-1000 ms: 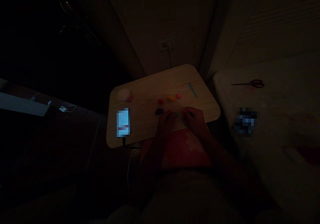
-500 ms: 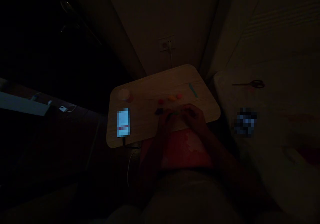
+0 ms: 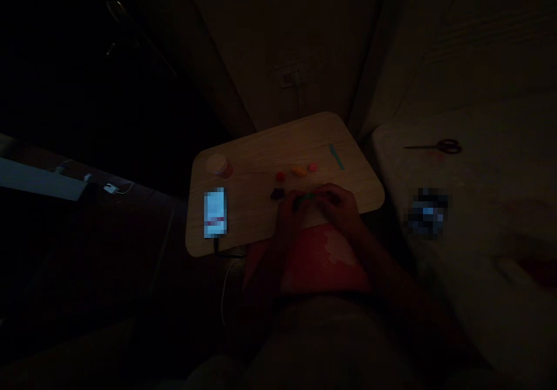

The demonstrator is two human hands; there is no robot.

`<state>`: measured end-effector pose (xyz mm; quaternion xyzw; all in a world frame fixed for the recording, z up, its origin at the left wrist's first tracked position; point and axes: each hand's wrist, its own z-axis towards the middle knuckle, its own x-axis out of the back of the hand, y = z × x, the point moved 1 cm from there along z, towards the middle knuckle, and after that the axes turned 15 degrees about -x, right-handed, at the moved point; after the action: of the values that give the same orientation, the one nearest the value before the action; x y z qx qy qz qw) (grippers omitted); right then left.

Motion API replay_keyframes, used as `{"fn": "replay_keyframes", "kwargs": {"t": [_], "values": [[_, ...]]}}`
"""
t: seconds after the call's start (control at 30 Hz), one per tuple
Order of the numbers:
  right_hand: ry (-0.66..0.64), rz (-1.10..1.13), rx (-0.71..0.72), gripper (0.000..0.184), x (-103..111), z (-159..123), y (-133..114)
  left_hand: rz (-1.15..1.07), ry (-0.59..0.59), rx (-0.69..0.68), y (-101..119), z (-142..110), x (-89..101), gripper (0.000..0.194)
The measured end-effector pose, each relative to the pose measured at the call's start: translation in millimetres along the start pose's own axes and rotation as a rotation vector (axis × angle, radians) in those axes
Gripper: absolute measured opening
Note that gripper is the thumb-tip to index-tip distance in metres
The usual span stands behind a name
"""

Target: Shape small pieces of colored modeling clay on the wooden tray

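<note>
In the dim head view, a small green lump of modelling clay (image 3: 309, 196) sits between my two hands at the near edge of the table. My left hand (image 3: 290, 205) has its fingers closed on the lump's left side. From the right, my right hand (image 3: 337, 200) pinches it with curled fingertips. Just beyond my left hand lie a dark lump (image 3: 277, 194) and a red lump (image 3: 281, 177). An orange lump (image 3: 299, 171) and a pink lump (image 3: 312, 168) are further back. A flat teal strip-like tool (image 3: 336, 156) rests at the right.
The small wooden table (image 3: 256, 216) carries a lidded tub (image 3: 220, 165) and a lit phone (image 3: 215, 212) with a cable on its left side. Scissors (image 3: 435, 146) and a blurred-out object (image 3: 427, 212) lie on the pale surface at right. A wall socket (image 3: 293, 77) is behind.
My right hand has moved left, closing the gap to my left hand, and its fingertips now meet at the green clay. The other lumps have stayed put.
</note>
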<state>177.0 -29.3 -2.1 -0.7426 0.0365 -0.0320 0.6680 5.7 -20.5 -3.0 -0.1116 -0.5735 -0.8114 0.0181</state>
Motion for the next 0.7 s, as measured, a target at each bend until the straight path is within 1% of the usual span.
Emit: {"fn": "replay_keyframes", "kwargs": {"t": [0.13, 0.3, 0.43, 0.53, 0.7], "values": [[0.009, -0.027, 0.019, 0.014, -1.0, 1.0, 1.0, 0.019, -0.009, -0.024, -2.2, 0.7, 0.8, 0.024], [-0.017, -0.062, 0.057, 0.022, -1.7, 1.4, 0.3, -0.021, -0.005, -0.046, -1.1, 2.5, 0.2, 0.024], [-0.053, -0.088, 0.129, 0.015, -1.8, 1.9, -0.3, -0.009, -0.014, -0.064, -1.0, 3.4, 0.4, 0.029], [-0.040, -0.133, 0.148, 0.013, -1.7, 2.4, 0.3, 0.022, -0.026, -0.067, -1.6, 3.1, 1.1, 0.030], [-0.006, -0.193, 0.144, 0.014, -1.6, 2.9, 1.9, 0.037, -0.034, -0.070, -0.2, 2.0, -0.3, 0.025]]}}
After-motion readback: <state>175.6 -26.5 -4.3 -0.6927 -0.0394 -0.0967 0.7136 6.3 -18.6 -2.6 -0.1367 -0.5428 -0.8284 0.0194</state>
